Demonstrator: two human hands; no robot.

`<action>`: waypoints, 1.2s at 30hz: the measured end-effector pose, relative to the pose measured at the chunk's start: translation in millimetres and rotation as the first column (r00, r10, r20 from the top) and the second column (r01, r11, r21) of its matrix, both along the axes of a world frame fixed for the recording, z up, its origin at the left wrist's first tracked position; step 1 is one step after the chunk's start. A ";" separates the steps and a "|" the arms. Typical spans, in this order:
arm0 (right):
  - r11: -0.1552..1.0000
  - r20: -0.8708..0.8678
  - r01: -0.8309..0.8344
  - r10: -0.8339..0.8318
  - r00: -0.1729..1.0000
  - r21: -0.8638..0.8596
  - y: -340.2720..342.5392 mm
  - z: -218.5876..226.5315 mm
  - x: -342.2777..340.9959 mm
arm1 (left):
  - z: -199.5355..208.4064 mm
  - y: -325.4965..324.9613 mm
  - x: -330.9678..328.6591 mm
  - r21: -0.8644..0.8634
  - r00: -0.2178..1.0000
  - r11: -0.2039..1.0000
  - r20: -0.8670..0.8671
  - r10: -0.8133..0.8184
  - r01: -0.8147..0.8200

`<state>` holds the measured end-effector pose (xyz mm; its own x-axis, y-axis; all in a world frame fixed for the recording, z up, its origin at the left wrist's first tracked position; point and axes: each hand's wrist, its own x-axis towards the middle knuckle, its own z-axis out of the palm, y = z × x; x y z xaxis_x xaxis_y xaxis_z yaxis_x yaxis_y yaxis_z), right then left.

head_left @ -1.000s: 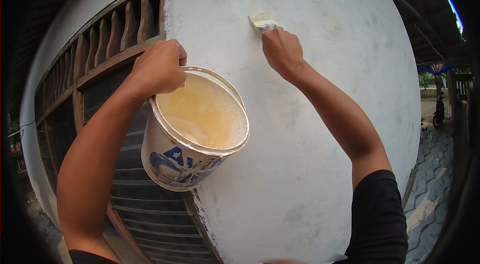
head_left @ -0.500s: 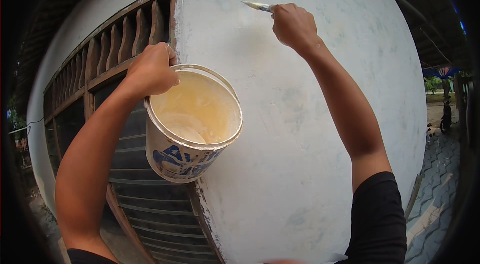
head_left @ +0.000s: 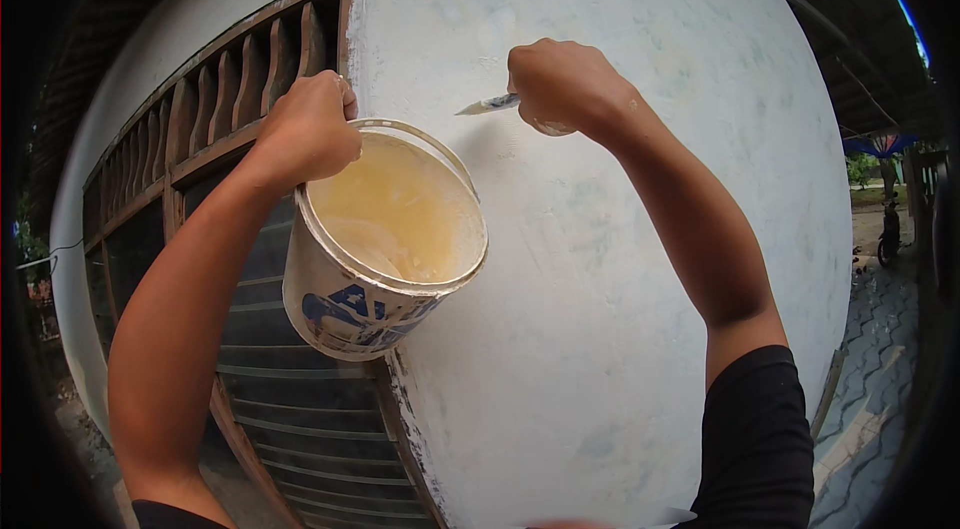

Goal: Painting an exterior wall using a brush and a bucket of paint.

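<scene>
My left hand (head_left: 312,129) grips the rim of a white plastic bucket (head_left: 350,314) with worn blue printing, tilted so that its mouth faces me. Pale yellowish residue coats the inside, and a thin handle (head_left: 425,141) lies along the far rim. In my right hand (head_left: 570,84) is a paintbrush (head_left: 490,105), its bristles pointing left, above and right of the bucket's mouth. The brush is close to the white wall (head_left: 620,329), whose paint looks patchy with faint bluish-grey marks. Whether the bristles touch the wall I cannot tell.
Left of the wall stands a brown wooden window frame (head_left: 215,144) with curved slats above and glass louvres (head_left: 310,399) below. White paint smears mark its edge. Far right are grey paving (head_left: 870,359) and a parked motorbike (head_left: 888,229).
My right hand has come down and slightly left, bringing the brush from high on the wall to nearer the bucket. The bucket has shifted slightly, still in my left hand.
</scene>
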<state>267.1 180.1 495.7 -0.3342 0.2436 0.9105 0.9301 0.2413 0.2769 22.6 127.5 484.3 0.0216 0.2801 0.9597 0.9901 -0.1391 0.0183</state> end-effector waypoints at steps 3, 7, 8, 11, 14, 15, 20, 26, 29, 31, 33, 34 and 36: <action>0.996 -0.134 0.015 -0.003 0.991 0.087 9.1 40.0 0.4 | 2.4 -1.1 0.1 -0.025 0.999 0.999 -0.028 0.030 -0.031; 0.956 -0.245 0.090 -0.020 0.969 0.278 71.5 75.1 10.2 | 6.0 4.9 7.6 0.013 0.997 0.999 -0.064 0.052 -0.051; 0.940 -0.238 0.138 -0.063 0.969 0.312 85.7 76.5 14.1 | 6.0 4.6 10.3 0.023 0.996 0.999 -0.074 0.047 -0.045; 0.954 -0.119 0.010 0.027 0.993 0.298 93.8 38.4 -11.2 | 5.8 4.8 1.9 0.009 0.996 0.999 -0.075 0.043 -0.042; 0.971 0.021 -0.008 0.003 1.000 0.241 54.2 0.4 -18.0 | 8.4 1.0 -2.4 -0.013 0.996 0.999 -0.076 0.040 -0.042; 0.994 0.077 0.049 -0.057 0.995 0.093 28.4 -6.3 -20.1 | 7.9 1.2 -5.0 -0.031 0.996 0.998 -0.074 0.049 -0.052; 0.997 -0.078 0.067 -0.064 0.995 0.032 5.5 24.1 5.4 | 9.4 4.4 -2.3 -0.003 0.995 0.999 -0.089 0.043 -0.044; 0.945 -0.332 0.201 -0.108 0.937 0.259 87.5 81.1 66.8 | 13.3 14.3 15.3 -0.008 0.994 1.000 -0.102 0.026 -0.027; 0.946 -0.220 0.170 -0.109 0.969 0.277 107.8 49.3 49.8 | 16.6 8.9 8.1 -0.020 0.995 0.999 -0.098 0.025 -0.027; 0.967 -0.095 0.149 -0.132 0.987 0.205 92.3 5.4 26.4 | 16.1 10.7 1.4 -0.032 0.996 0.999 -0.085 0.027 -0.030; 0.980 -0.021 0.145 -0.143 0.989 0.136 62.2 -16.7 19.2 | 14.7 11.3 1.0 -0.028 0.996 0.999 -0.086 0.025 -0.028; 0.984 0.014 0.177 -0.177 0.984 0.010 41.2 -22.1 18.4 | 16.5 13.1 2.8 -0.037 0.996 0.999 -0.089 0.013 -0.016; 0.973 0.060 0.202 -0.196 0.979 -0.110 20.4 -20.5 18.3 | 17.9 8.6 3.4 -0.073 0.996 0.996 -0.079 0.040 -0.046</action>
<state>285.4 200.6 475.2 -0.3116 0.4118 0.8563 0.9488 0.0859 0.3040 26.0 136.1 502.2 0.0812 0.3533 0.9320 0.9940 -0.0973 -0.0497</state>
